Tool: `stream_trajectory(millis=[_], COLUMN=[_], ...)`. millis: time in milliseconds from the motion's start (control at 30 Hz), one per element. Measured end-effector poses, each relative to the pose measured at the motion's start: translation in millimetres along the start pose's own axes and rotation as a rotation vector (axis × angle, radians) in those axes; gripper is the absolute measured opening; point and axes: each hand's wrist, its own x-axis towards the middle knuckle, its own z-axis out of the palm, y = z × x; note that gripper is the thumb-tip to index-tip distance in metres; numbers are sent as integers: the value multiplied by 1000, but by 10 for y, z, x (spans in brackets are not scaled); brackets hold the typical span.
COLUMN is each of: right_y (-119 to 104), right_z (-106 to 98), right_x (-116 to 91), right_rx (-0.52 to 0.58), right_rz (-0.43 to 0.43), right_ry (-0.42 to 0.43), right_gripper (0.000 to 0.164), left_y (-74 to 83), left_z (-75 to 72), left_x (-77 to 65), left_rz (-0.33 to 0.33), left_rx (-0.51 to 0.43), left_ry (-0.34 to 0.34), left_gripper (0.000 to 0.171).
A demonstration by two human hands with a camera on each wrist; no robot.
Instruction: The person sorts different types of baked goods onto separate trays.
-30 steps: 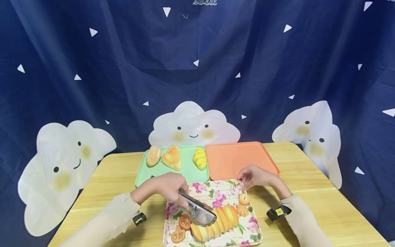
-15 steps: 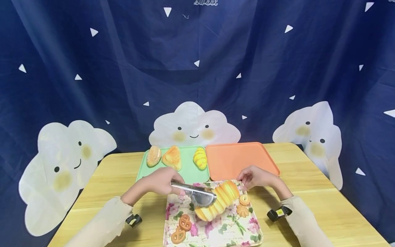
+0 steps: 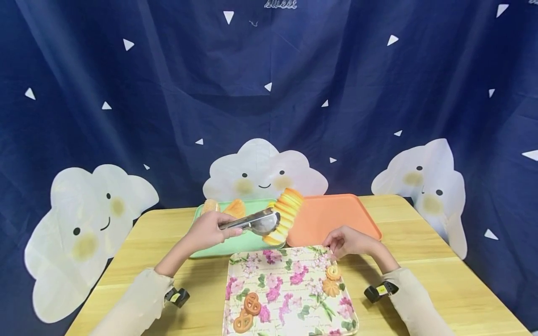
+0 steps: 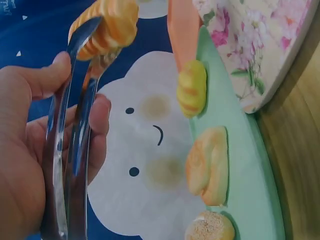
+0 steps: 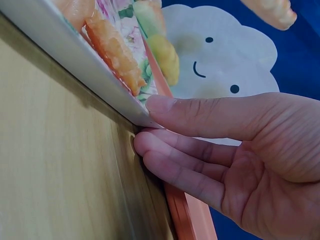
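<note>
My left hand (image 3: 212, 229) grips a pair of metal tongs (image 3: 256, 223), its thumb on one arm and fingers on the other. Between the tong tips is a long, ridged orange-yellow bread loaf (image 3: 287, 212), raised over the border of the green tray (image 3: 241, 241) and the orange tray (image 3: 332, 219). In the left wrist view the tongs (image 4: 77, 150) clasp the loaf (image 4: 112, 27) from both sides. My right hand (image 3: 349, 241) pinches the far right corner of the floral tray (image 3: 290, 289), thumb on top and fingers below, as the right wrist view shows.
On the green tray lie a sesame-topped bun (image 4: 210, 227), a triangular pastry (image 4: 209, 165) and a yellow striped bread (image 4: 192, 89). The floral tray carries two pretzels (image 3: 252, 303) at left and two cookies (image 3: 330, 287) at right. A dark blue curtain (image 3: 269, 102) hangs behind the wooden table (image 3: 428, 261).
My left hand has lifted the loaf with the tongs off the floral tray and carried it away from me, up over the far trays. The right hand has stayed at the tray corner.
</note>
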Motion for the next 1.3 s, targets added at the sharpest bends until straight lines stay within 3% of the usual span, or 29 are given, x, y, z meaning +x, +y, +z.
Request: stream_trajectory(millis=[300,767,1033,1300], right_y=[1,43,49,35], right_z=[-5,-9,1,-12], right_x=[1,5,9,5], right_rx=[-10,-9,0,-3], right_rz=[23,22,16,10], right_ry=[1,10,9,8], right_gripper=[34,33,34,33], left_y=[-128,-280,-243,-156], left_z=[16,146,148,127], left_x=[42,113,144,199], left_rz=[-165,-394,-451,-505], left_rx=[51,74,202,307], left_ry=[119,137,200,181], left_gripper=[21,37,49,51])
